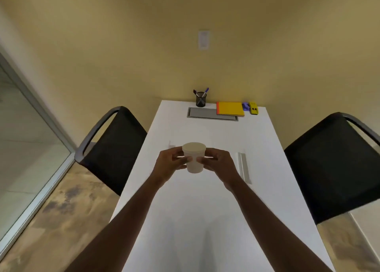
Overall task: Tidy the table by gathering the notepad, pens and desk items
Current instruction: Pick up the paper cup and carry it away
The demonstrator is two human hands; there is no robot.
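Both hands: left (170, 162) | right (219, 163) | clasping cup (194, 157) between them

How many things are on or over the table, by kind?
Cup, held in both hands: 1
Pen holder: 1
Pens in it: at least 2
Notepad: 1
Small desk items, purple and yellow: 2
Total: at least 7

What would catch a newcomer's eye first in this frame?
Both hands, left hand and right hand, hold a white cup above the middle of the white table. At the far end sit a yellow notepad and a black pen holder.
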